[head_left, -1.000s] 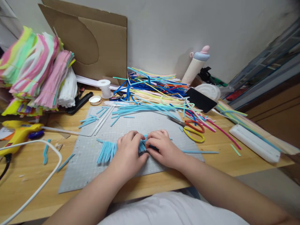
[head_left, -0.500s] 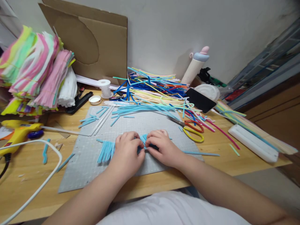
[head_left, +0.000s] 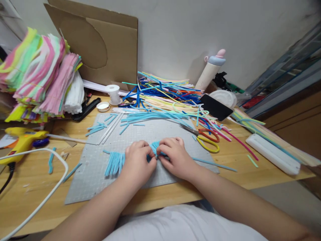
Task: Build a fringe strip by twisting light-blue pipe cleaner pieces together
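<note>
A row of blue pipe cleaner pieces (head_left: 114, 164) lies across the grey cutting mat (head_left: 87, 180). My left hand (head_left: 139, 162) is closed on the row near its right part, thumb and fingers pinched together. Close beside it, my right hand (head_left: 174, 155) pinches the same blue pieces. Between and behind the hands a fanned part of the row shows; the fingertips hide the exact grip. A long blue stem (head_left: 213, 163) sticks out to the right from beneath my right hand. Short cut blue pieces (head_left: 96, 128) rest at the mat's upper left.
Scissors (head_left: 207, 139) lie right of the hands. Loose pipe cleaners (head_left: 160, 115) are heaped behind the mat. A yellow glue gun (head_left: 23, 142) with a white cable (head_left: 47, 197) lies at left. A black phone (head_left: 215, 107) and a white case (head_left: 273, 154) are at right.
The long blue stem's right end has swung slightly towards the table's front edge. More of the blue fan shows between the hands. The whole view has shifted slightly.
</note>
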Demonstrator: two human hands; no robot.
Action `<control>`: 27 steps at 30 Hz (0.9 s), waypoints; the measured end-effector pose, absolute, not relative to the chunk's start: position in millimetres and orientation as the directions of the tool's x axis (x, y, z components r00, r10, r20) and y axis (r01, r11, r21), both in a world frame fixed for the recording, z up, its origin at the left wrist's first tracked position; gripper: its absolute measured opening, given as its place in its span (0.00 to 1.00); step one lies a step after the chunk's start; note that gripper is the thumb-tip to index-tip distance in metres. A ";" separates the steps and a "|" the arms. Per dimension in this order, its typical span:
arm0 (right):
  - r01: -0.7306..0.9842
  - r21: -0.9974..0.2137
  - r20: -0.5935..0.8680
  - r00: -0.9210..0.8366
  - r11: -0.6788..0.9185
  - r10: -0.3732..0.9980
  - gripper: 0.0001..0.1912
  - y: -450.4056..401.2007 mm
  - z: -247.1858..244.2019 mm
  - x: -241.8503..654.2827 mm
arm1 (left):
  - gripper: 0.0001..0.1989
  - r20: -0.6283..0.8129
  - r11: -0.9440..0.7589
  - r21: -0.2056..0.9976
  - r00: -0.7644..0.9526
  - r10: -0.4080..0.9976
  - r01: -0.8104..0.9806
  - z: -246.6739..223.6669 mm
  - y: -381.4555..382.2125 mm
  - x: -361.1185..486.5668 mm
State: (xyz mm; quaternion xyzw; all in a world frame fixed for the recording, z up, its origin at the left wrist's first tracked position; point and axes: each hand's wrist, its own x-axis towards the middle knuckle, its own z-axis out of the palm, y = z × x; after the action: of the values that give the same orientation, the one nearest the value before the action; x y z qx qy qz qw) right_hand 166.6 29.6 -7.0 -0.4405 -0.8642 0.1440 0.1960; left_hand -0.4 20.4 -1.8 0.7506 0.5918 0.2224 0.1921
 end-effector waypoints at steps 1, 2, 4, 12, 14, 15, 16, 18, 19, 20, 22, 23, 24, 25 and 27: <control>0.707 -0.419 0.215 -0.533 0.570 0.818 0.07 30.1 -7.5 166.7 | 0.05 0.113 -0.226 0.548 0.196 0.974 0.806 -2.9 21.1 0.2; 0.704 -0.416 0.219 -0.536 0.575 0.815 0.08 30.7 -8.1 166.8 | 0.05 0.118 -0.227 0.545 0.194 0.974 0.807 -4.0 21.7 0.8; 0.696 -0.407 0.231 -0.547 0.591 0.804 0.08 31.9 -9.4 167.0 | 0.05 0.125 -0.232 0.542 0.195 0.973 0.808 -5.7 23.0 1.7; 0.733 -0.387 0.234 -0.508 0.559 0.829 0.07 34.0 -10.6 166.1 | 0.04 0.145 -0.239 0.518 0.191 0.971 0.821 -6.1 24.6 4.0; 0.749 -0.388 0.229 -0.487 0.538 0.843 0.06 34.5 -9.7 165.9 | 0.04 0.147 -0.241 0.516 0.192 0.970 0.822 -5.5 24.2 3.6; 0.756 -0.387 0.227 -0.477 0.528 0.849 0.06 34.8 -9.4 166.0 | 0.04 0.147 -0.242 0.516 0.193 0.970 0.822 -5.1 23.9 3.1; 0.762 -0.386 0.225 -0.469 0.520 0.854 0.06 35.2 -9.3 166.2 | 0.05 0.145 -0.242 0.518 0.194 0.970 0.820 -4.5 23.5 2.4; 0.771 -0.381 0.225 -0.458 0.511 0.860 0.06 35.9 -9.5 166.9 | 0.05 0.140 -0.239 0.525 0.194 0.971 0.816 -3.0 22.5 0.7; 0.773 -0.378 0.226 -0.457 0.509 0.861 0.06 36.2 -9.7 167.3 | 0.05 0.139 -0.238 0.530 0.194 0.971 0.814 -2.1 21.9 -0.2; 0.774 -0.376 0.227 -0.457 0.510 0.860 0.06 36.4 -10.0 167.7 | 0.05 0.141 -0.239 0.532 0.193 0.971 0.812 -1.2 21.4 -1.1; 0.768 -0.376 0.233 -0.463 0.519 0.855 0.06 36.7 -10.0 168.4 | 0.05 0.150 -0.244 0.531 0.194 0.970 0.812 0.5 20.4 -2.6; 0.757 -0.379 0.238 -0.477 0.533 0.846 0.07 36.9 -9.6 168.7 | 0.05 0.154 -0.248 0.529 0.195 0.969 0.812 1.1 20.1 -3.2; 0.737 -0.382 0.244 -0.501 0.557 0.830 0.07 37.1 -8.9 169.1 | 0.05 0.157 -0.250 0.527 0.196 0.968 0.813 1.6 19.8 -3.6; 0.711 -0.387 0.248 -0.533 0.587 0.809 0.07 37.6 -8.0 169.4 | 0.05 0.156 -0.251 0.526 0.197 0.968 0.812 1.8 19.6 -3.8; 0.646 -0.407 0.246 -0.603 0.646 0.759 0.07 39.5 -5.9 169.9 | 0.04 0.151 -0.255 0.527 0.206 0.967 0.811 1.3 19.2 -3.7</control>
State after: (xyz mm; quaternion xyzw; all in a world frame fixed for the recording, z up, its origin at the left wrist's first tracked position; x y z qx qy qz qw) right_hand 169.9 39.5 -5.9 -0.3973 -0.8843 0.1393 0.2018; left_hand -3.7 19.2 1.3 0.7578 0.5865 0.2307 0.1692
